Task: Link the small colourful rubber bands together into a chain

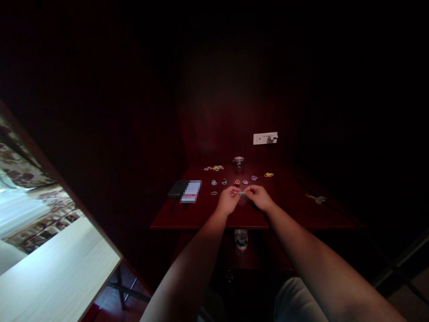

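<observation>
Above the front half of the dark red table, my left hand [229, 199] and my right hand [258, 197] meet fingertip to fingertip. Both pinch a small green hair tie [241, 192], which spans the short gap between them. Just beyond my fingers lie an orange bundle of hair ties [237, 182] and a pink one [245, 182]. A purple bundle [254, 178] sits farther right, with yellow hair ties [268, 175] past it. Toward the left are a light blue bundle [214, 182], a green one [224, 182] and a single loose hair tie [214, 193].
A mixed pile of hair ties [216, 168] and a clear lidded jar [238, 162] stand at the back of the table [194, 219]. A phone [191, 191] and a black box [177, 189] are left. A cable connector [321, 200] lies right. Below is a clear container [241, 241].
</observation>
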`<state>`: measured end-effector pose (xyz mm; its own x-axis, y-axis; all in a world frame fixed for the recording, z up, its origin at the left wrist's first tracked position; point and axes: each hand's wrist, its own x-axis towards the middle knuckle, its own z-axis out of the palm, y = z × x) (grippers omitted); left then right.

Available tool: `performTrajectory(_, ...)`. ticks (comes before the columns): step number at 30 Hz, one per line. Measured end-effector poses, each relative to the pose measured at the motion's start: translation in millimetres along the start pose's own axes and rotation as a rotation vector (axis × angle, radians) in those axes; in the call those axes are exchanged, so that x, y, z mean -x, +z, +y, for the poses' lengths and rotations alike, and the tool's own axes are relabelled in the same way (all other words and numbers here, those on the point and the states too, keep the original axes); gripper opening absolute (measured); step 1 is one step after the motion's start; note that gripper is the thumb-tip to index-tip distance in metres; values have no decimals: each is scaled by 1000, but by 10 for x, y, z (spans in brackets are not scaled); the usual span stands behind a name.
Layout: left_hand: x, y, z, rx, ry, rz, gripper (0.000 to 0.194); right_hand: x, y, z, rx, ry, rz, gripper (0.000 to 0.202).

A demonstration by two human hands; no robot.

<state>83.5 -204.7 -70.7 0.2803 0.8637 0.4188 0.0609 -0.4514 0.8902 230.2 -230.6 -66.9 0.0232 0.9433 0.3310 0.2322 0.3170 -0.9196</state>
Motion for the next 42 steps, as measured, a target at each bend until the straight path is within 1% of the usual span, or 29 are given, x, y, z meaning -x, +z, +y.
performTrajectory(6, 4, -2, -10, 11, 1, -21, 11, 12, 1, -34, 20, 6, -12, 28)
performTrajectory(10, 15, -1, 20, 7, 0, -31, 11, -1, -2, -11, 30, 10, -5, 28)
performTrajectory(16, 25, 1, 44, 28, -37, -49, 13, -17, -3, 18, 31, -8, 5, 26)
performTrajectory(22, 13, 0, 28, -6, -7, -18, 12, -13, -12, 23, 32, -11, 2, 27)
performTrajectory(28, 13, -3, 36, -36, -5, -14, 12, -27, -11, 52, 49, -16, -4, 24)
performTrajectory(37, -20, 5, -97, -125, 20, -8, 17, -20, 9, 6, 33, -2, -13, 20)
performTrajectory(42, -5, 0, -57, -141, 19, 0, 17, -30, 2, 8, 27, -5, -42, 23)
